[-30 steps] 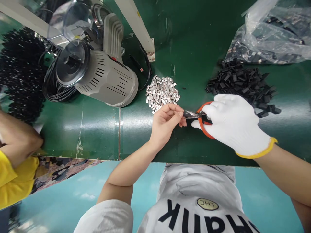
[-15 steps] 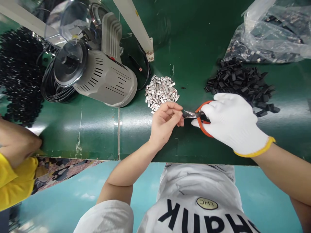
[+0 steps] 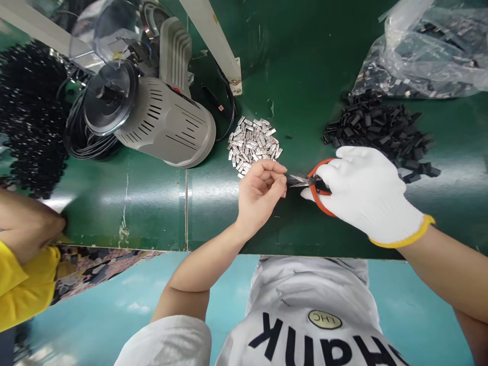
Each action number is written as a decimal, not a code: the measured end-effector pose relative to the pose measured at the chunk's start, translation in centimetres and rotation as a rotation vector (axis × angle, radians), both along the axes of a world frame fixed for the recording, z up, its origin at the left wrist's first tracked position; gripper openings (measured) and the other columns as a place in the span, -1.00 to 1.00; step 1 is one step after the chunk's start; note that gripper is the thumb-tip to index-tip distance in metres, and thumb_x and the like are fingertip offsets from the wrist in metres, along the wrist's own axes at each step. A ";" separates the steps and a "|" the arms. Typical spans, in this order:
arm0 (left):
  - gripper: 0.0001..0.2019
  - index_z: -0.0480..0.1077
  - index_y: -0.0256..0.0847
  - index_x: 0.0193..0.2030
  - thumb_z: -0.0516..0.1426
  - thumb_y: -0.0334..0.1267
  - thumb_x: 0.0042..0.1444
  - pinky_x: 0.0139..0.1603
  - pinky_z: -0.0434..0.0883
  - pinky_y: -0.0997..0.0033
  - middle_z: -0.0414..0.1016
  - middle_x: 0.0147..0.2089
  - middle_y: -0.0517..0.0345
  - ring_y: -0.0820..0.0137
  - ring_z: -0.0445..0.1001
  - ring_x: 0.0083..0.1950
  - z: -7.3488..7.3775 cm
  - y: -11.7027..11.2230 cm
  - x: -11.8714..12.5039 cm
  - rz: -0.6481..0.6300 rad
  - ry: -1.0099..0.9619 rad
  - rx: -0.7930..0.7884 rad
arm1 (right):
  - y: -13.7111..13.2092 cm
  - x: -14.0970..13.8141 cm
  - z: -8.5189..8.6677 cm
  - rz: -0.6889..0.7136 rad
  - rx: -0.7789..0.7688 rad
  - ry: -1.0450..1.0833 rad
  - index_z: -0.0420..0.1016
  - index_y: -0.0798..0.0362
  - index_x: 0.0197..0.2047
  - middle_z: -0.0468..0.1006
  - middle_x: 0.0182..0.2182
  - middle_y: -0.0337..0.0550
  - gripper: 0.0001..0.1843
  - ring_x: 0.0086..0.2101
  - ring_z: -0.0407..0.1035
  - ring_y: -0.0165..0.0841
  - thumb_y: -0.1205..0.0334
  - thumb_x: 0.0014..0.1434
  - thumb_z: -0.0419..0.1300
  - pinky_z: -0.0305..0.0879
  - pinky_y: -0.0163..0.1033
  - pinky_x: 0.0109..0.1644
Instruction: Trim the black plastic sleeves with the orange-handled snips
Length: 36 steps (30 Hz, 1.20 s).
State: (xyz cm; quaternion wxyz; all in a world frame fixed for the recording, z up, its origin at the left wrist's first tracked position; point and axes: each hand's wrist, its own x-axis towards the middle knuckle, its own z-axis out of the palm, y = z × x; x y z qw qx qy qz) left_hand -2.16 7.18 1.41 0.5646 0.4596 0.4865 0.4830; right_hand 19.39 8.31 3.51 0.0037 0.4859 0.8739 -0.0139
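- The gloved right hand (image 3: 368,195) is clamping the scissors (image 3: 311,182) by their orange handles; the blades are standing slightly apart, pointing at the left hand (image 3: 255,198).
- The left hand, bare, is pressing thumb and forefinger together just beside the blade tips; whether they are gripping anything, I cannot tell.
- A strip of green table (image 3: 297,229) is running between the hands and its front edge.
- Metal pieces (image 3: 253,144) are lying just beyond the left hand, black pieces (image 3: 377,124) just beyond the right; a stretch of table is separating the piles.
- The grey machine (image 3: 168,119) and the white post (image 3: 217,40) are bounding the left side; the plastic bag (image 3: 423,68) is bounding the far right corner.
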 end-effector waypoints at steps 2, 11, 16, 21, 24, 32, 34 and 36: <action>-0.78 0.46 -0.17 -0.17 0.36 -0.16 0.19 -0.37 0.44 0.48 0.46 -0.45 0.29 0.53 0.45 -0.48 -0.1 0.0 0.0 -0.010 -0.014 -0.010 | 0.0 0.0 -0.1 0.004 -0.014 -0.013 0.20 0.01 -0.45 0.28 -0.54 -0.11 -0.62 -0.32 0.11 -0.24 -0.02 0.32 0.10 -0.02 -0.10 -0.17; -0.82 0.46 -0.17 -0.16 0.35 -0.20 0.21 -0.36 0.46 0.48 0.47 -0.44 0.29 0.53 0.48 -0.46 -0.3 -0.1 0.0 -0.035 -0.045 0.000 | -0.2 0.1 -0.3 0.019 0.016 0.004 0.15 -0.01 -0.50 0.22 -0.59 -0.14 -0.64 -0.41 -0.09 -0.32 0.13 0.31 0.09 -0.09 -0.11 -0.22; -0.81 0.43 -0.16 -0.16 0.34 -0.19 0.23 -0.32 0.46 0.47 0.46 -0.42 0.29 0.53 0.48 -0.45 -0.6 -0.1 0.1 -0.048 -0.063 0.005 | -0.8 0.2 -0.3 -0.027 0.062 0.001 0.11 -0.02 -0.52 0.11 -0.62 -0.17 -0.61 -0.43 -0.08 -0.31 0.08 0.28 0.12 -0.21 -0.14 -0.28; -0.79 0.40 -0.15 -0.17 0.34 -0.17 0.23 -0.33 0.45 0.46 0.45 -0.42 0.30 0.52 0.48 -0.44 -1.0 0.0 0.1 -0.056 -0.075 0.002 | -1.1 0.3 -0.5 -0.066 0.075 -0.008 0.14 -0.01 -0.52 0.13 -0.59 -0.16 -0.57 -0.46 -0.17 -0.33 -0.02 0.29 0.13 -0.30 -0.16 -0.32; -0.80 0.40 -0.15 -0.16 0.33 -0.19 0.24 -0.33 0.44 0.46 0.44 -0.40 0.30 0.52 0.49 -0.44 -1.1 0.0 0.1 -0.064 -0.084 -0.007 | -1.1 0.3 -0.6 -0.064 0.073 -0.020 0.14 -0.01 -0.52 0.11 -0.60 -0.18 -0.53 -0.48 -0.23 -0.36 -0.07 0.32 0.11 -0.28 -0.16 -0.33; -0.79 0.40 -0.14 -0.14 0.33 -0.17 0.23 -0.32 0.43 0.47 0.42 -0.41 0.29 0.52 0.46 -0.43 -0.7 0.1 -0.1 -0.087 -0.063 0.002 | -0.8 0.4 -0.1 -0.039 0.128 0.010 0.14 -0.01 -0.52 0.10 -0.61 -0.19 -0.57 -0.46 -0.08 -0.33 0.00 0.31 0.12 -0.23 -0.17 -0.31; -0.78 0.41 -0.15 -0.14 0.33 -0.15 0.22 -0.35 0.42 0.48 0.41 -0.41 0.29 0.53 0.44 -0.44 -0.5 0.0 0.0 -0.096 -0.059 0.002 | -0.5 0.5 -0.1 -0.026 0.100 0.037 0.13 -0.01 -0.52 0.09 -0.62 -0.19 -0.60 -0.43 -0.07 -0.32 0.06 0.27 0.16 -0.20 -0.15 -0.29; -0.78 0.41 -0.15 -0.14 0.32 -0.14 0.22 -0.36 0.40 0.48 0.40 -0.42 0.30 0.53 0.42 -0.45 -0.4 0.0 0.0 -0.110 -0.059 -0.011 | -0.2 0.7 -0.2 -0.014 0.067 0.087 0.10 -0.01 -0.53 0.07 -0.64 -0.21 -0.60 -0.43 -0.13 -0.34 0.10 0.25 0.18 -0.15 -0.14 -0.27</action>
